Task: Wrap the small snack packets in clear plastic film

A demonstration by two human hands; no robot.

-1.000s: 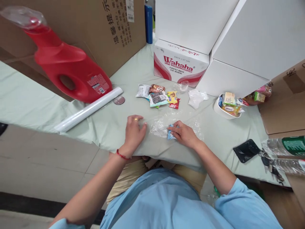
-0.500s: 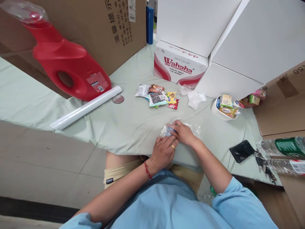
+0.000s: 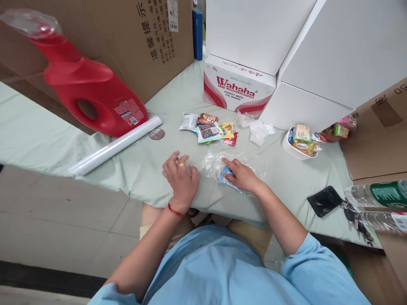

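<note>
My left hand is raised off the table's front part, fingers apart and slightly bent, with nothing in it. Under my right hand lies a small blue snack packet; the hand holds it down, index finger stretched out and the other fingers curled over the packet, partly hiding it. The packet rests on a crinkled sheet of clear plastic film that spreads to both sides of it. Beyond the film is a small pile of snack packets, white, brown, yellow and red.
A film roll lies beside a red jug at left, near a round metal disc. Crumpled plastic lies before the Wahaha box. Rightward are a white tub of snacks, a black phone-like object, keys and bottles.
My left hand has let go of the film and moved left, its fingers spreading. The blue packet and the film show more now; my right hand stays on the packet.
</note>
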